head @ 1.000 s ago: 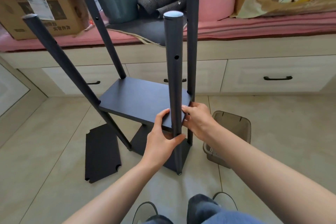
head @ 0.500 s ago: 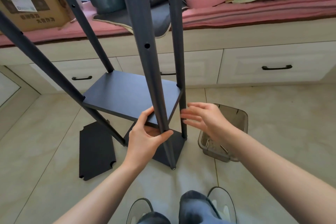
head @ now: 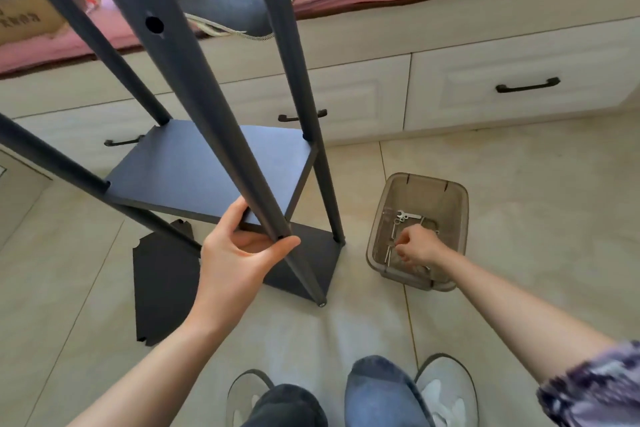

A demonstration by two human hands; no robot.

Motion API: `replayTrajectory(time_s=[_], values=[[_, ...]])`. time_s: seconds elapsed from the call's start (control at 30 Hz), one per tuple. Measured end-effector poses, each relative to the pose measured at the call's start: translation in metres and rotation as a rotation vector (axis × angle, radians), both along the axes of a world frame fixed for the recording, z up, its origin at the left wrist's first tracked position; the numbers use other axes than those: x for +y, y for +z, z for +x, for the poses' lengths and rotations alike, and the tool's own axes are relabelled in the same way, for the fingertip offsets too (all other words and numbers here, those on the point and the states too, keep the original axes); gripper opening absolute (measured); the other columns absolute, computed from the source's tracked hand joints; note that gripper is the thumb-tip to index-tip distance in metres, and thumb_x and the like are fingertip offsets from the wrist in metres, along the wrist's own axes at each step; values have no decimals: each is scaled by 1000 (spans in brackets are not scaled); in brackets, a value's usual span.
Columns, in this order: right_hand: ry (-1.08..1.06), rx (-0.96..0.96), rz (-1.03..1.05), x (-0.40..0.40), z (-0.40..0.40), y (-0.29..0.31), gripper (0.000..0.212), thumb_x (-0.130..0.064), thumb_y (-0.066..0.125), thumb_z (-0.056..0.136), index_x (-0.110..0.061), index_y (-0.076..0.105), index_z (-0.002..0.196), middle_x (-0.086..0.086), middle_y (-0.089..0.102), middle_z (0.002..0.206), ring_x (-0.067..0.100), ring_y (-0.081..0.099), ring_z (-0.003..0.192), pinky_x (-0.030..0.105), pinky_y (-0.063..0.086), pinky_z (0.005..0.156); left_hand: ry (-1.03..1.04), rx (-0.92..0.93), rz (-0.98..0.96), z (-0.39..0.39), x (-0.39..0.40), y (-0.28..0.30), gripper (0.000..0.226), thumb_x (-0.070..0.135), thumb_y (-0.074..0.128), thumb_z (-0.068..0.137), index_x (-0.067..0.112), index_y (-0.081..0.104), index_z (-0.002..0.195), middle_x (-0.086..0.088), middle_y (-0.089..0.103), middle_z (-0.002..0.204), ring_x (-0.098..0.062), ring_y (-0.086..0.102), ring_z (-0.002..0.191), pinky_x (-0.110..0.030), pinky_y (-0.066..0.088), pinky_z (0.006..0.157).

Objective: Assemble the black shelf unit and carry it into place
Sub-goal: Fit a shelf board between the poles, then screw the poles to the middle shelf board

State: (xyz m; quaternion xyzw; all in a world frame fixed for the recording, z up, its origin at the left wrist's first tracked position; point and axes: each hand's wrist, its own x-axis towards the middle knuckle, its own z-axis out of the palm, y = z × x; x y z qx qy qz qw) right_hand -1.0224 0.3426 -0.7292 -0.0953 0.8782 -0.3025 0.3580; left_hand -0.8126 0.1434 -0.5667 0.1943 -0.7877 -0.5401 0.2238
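Quick tally: four round black metal poles (head: 194, 87) on the half-built black shelf unit, with two flat black rectangular shelf boards fitted between them, an upper one (head: 207, 170) and a bottom one (head: 304, 263). One more loose black notched board (head: 162, 291) lies flat on the tiled floor (head: 519, 201). One clear brownish plastic bin (head: 419, 229) with one small silver flat wrench (head: 410, 216) in it, plus some screws too small to count. Three dark drawer handles (head: 528, 85) on the cream cabinet. Two hands, two pale shoes (head: 446, 392).
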Motion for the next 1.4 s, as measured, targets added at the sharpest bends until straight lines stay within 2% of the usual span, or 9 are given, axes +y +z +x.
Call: replayTrajectory(time_s=[0.1, 0.2, 0.3, 0.37, 0.5, 0.83, 1.0, 1.13, 1.4], values=[[71, 58, 85, -12, -6, -24, 24, -19, 56, 97, 1, 68, 103, 21, 68, 112, 36, 61, 111, 34, 46, 87, -19, 9, -22, -2, 0, -1, 60, 37, 87, 64, 62, 60, 111, 5, 78, 92, -15, 77, 86, -15, 56, 77], [106, 78, 155, -24, -10, -46, 18, -17, 53, 97, -3, 63, 94, 24, 64, 120, 37, 59, 114, 34, 46, 90, -23, 17, -41, -3, -1, 0, 53, 39, 88, 66, 61, 62, 106, 5, 79, 91, -15, 77, 85, -17, 58, 75], [124, 84, 214, -33, -14, -62, 29, -14, 51, 97, 2, 60, 120, 23, 57, 132, 36, 56, 120, 36, 47, 96, -14, 18, -42, -4, -2, -1, 56, 36, 91, 67, 60, 62, 109, 3, 79, 92, -16, 77, 87, -21, 59, 78], [106, 97, 252, -38, -16, -68, 34, -11, 50, 97, 2, 55, 129, 25, 53, 136, 38, 54, 124, 41, 47, 100, -3, 12, -35, -5, -1, -3, 65, 32, 92, 67, 58, 60, 118, 2, 79, 94, -16, 77, 90, -21, 59, 78], [109, 133, 297, -46, -20, -76, 33, -3, 45, 96, 4, 55, 127, 26, 58, 129, 39, 58, 118, 38, 49, 93, 18, 1, -51, -6, -1, -4, 72, 29, 88, 65, 56, 58, 125, 2, 78, 94, -16, 77, 89, -19, 58, 78], [98, 166, 248, -46, -22, -83, 30, -3, 44, 93, 5, 59, 119, 27, 62, 121, 41, 61, 113, 37, 50, 88, 21, 8, -61, -11, 1, -3, 70, 27, 88, 67, 58, 59, 122, 1, 78, 94, -19, 77, 88, -22, 59, 79], [59, 167, 203, -42, -24, -86, 29, -3, 44, 94, 2, 63, 115, 25, 63, 120, 40, 60, 113, 37, 49, 89, 11, 10, -60, -11, 1, -3, 66, 28, 89, 67, 60, 60, 117, 1, 78, 94, -19, 77, 87, -22, 60, 77], [38, 159, 183, -40, -25, -88, 28, -1, 44, 94, 3, 63, 114, 25, 63, 120, 41, 59, 113, 39, 48, 90, 3, 9, -68, -12, 2, -1, 54, 36, 91, 66, 61, 62, 105, 2, 78, 92, -18, 77, 85, -22, 60, 76], [27, 150, 162, -37, -25, -87, 25, -4, 48, 96, 2, 65, 113, 24, 63, 121, 40, 58, 116, 37, 47, 91, -8, 17, -89, -11, -1, -4, 53, 38, 88, 66, 62, 62, 106, 6, 78, 92, -16, 77, 85, -20, 59, 77]])
